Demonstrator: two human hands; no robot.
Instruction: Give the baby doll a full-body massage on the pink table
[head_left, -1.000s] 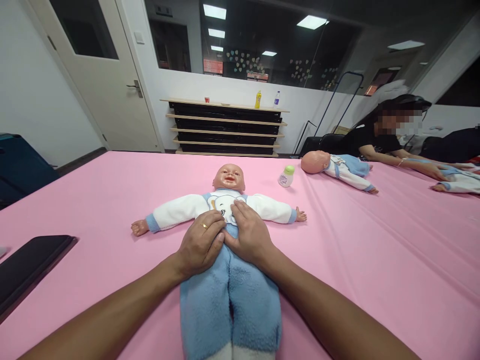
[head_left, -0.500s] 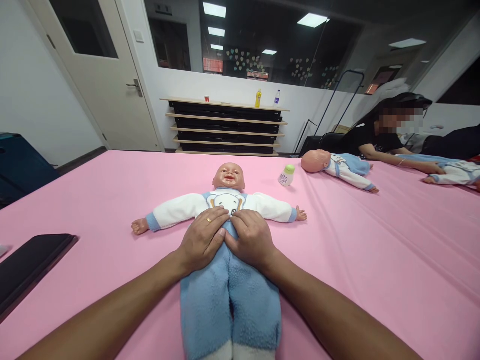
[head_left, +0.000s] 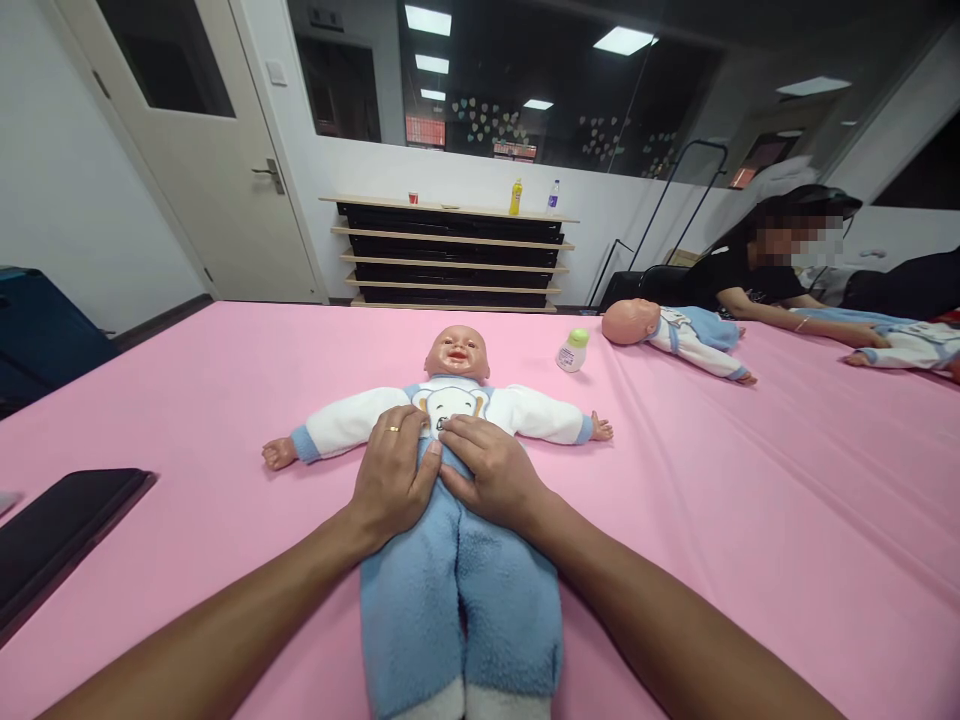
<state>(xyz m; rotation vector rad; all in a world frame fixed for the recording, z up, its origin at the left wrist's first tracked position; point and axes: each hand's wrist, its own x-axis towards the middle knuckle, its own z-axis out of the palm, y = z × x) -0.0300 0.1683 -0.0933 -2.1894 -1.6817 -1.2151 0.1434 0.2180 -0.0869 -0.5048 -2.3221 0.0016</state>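
Note:
A baby doll (head_left: 457,610) in a white top with a bear face and fuzzy blue trousers lies on its back, head away from me, arms spread wide. My left hand (head_left: 394,470) rests flat on the left side of its belly, a ring on one finger. Flat across the middle of the belly lies my right hand (head_left: 491,468), its fingers pointing up and to the left. Both hands are open, and neither grasps anything. Their thumbs come close together over the waist of the trousers.
A bottle with a green cap (head_left: 574,350) stands beyond the doll on the pink tabletop (head_left: 712,520). A black flat case (head_left: 67,540) lies at left. On the right is another doll (head_left: 675,330); a co-worker (head_left: 772,260) touches a third doll (head_left: 915,342).
Both my hands have shifted a little left on the doll's belly. The left fingers now point more straight ahead, and more of the bear print shows. The doll stays in place.

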